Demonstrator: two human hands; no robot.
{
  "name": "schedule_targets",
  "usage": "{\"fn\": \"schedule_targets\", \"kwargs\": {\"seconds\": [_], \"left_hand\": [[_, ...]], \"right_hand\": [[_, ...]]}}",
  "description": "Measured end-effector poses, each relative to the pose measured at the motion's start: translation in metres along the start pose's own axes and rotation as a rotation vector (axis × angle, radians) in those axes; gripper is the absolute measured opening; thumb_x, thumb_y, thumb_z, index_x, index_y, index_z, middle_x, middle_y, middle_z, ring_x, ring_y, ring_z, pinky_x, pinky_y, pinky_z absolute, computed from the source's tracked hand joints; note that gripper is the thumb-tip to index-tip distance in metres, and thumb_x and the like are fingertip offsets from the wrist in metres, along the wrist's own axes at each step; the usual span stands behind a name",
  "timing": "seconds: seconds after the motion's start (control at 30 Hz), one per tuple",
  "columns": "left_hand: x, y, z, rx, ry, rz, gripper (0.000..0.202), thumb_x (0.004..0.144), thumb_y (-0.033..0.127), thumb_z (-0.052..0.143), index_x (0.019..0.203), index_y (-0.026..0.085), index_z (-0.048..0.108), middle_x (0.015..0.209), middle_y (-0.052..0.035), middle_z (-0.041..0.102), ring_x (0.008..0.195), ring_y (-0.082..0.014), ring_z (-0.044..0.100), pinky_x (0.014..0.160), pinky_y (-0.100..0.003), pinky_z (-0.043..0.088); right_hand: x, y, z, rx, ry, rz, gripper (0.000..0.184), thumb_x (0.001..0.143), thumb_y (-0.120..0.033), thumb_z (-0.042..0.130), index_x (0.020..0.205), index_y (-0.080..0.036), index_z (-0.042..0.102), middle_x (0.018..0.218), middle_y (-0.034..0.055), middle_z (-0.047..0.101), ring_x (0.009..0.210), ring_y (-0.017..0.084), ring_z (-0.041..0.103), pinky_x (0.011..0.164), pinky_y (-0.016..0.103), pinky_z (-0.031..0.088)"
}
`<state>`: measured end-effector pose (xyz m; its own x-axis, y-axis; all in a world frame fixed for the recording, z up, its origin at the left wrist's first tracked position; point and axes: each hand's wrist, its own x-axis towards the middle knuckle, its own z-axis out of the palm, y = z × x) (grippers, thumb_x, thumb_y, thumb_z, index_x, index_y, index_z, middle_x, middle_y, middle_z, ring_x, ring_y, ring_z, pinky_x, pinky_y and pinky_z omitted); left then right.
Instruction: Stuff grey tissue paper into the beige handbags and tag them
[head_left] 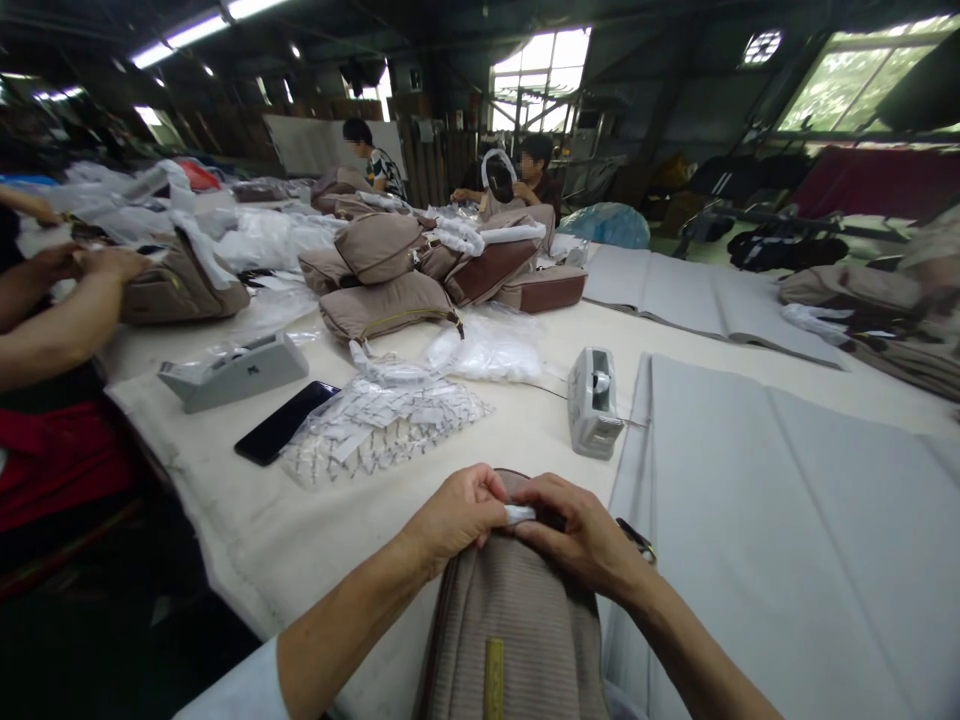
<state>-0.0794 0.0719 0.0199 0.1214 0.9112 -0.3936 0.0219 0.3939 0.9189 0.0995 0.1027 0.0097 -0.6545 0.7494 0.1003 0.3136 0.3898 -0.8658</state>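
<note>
A ribbed taupe handbag [517, 610] lies before me at the table's near edge, a small yellow-green strip on its side. Both hands meet at its far end over a small white wrapped piece [519, 514], perhaps paper or film. My left hand [457, 515] pinches the left end of that piece. My right hand [574, 525] is curled over its other side, with fingers closed against the bag. What lies under the fingertips is hidden. A dark strap end with a metal clip [637, 540] sticks out beside my right wrist.
Ahead stand a grey tape dispenser [592, 405] and another dispenser [236, 372] at left. A black phone [281, 425] lies by a plastic bag of labels [382, 415]. Taupe bags [390, 310] are piled beyond. Grey sheets [772, 520] cover the right. A co-worker's arms [67, 310] work at left.
</note>
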Motion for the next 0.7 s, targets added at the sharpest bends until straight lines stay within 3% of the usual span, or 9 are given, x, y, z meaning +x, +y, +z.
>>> {"fn": "schedule_targets", "kwargs": {"seconds": [0.1,0.33,0.43,0.57,0.63,0.7], "left_hand": [[-0.001,-0.004,0.001,0.047,-0.012,0.029,0.022,0.063,0.023,0.062,0.073,0.019,0.043,0.046,0.0108,0.04,0.039,-0.0049,0.03,0.038,-0.018,0.019],[-0.01,-0.009,0.008,0.465,0.143,0.379,0.009,0.07,0.015,0.054,0.066,0.017,0.047,0.062,0.0049,0.049,0.061,-0.0093,0.043,0.055,-0.02,0.032],[-0.012,-0.01,0.011,0.54,0.172,0.393,0.008,0.07,0.013,0.052,0.067,0.018,0.046,0.061,0.0051,0.049,0.058,-0.0099,0.043,0.054,-0.021,0.031],[-0.013,-0.01,0.011,0.562,0.183,0.395,0.008,0.067,0.011,0.05,0.067,0.019,0.046,0.061,0.0046,0.05,0.059,-0.011,0.045,0.055,-0.022,0.031],[-0.016,-0.008,0.007,0.543,0.182,0.407,0.008,0.068,0.012,0.049,0.072,0.019,0.049,0.064,0.0042,0.053,0.06,-0.0115,0.047,0.056,-0.022,0.033],[-0.023,-0.009,-0.003,0.485,0.211,0.377,0.01,0.073,0.018,0.05,0.082,0.019,0.052,0.067,0.0035,0.055,0.058,-0.0121,0.049,0.057,-0.023,0.036]], "right_hand": [[0.003,0.004,0.003,0.136,-0.02,0.096,0.015,0.08,-0.032,0.064,0.083,-0.018,0.066,0.082,0.0015,0.063,0.078,0.014,0.055,0.07,0.025,0.041],[0.014,0.011,-0.006,0.518,-0.166,0.464,0.028,0.063,-0.034,0.077,0.074,-0.012,0.063,0.065,-0.0004,0.058,0.061,0.01,0.047,0.057,0.022,0.034],[0.013,0.009,-0.005,0.488,-0.167,0.44,0.028,0.067,-0.037,0.073,0.076,-0.012,0.064,0.063,-0.0018,0.055,0.059,0.008,0.043,0.054,0.02,0.031],[0.013,0.001,0.001,0.272,-0.118,0.385,0.028,0.075,-0.04,0.065,0.073,-0.013,0.063,0.055,-0.0041,0.047,0.053,0.007,0.036,0.048,0.02,0.025],[0.012,-0.002,0.003,0.208,-0.104,0.322,0.029,0.078,-0.042,0.061,0.074,-0.013,0.064,0.06,-0.0021,0.053,0.057,0.01,0.043,0.051,0.021,0.032],[0.005,-0.002,0.003,0.257,-0.026,0.268,0.034,0.082,-0.047,0.056,0.085,-0.016,0.068,0.078,0.0022,0.064,0.074,0.015,0.056,0.068,0.025,0.043]]}}
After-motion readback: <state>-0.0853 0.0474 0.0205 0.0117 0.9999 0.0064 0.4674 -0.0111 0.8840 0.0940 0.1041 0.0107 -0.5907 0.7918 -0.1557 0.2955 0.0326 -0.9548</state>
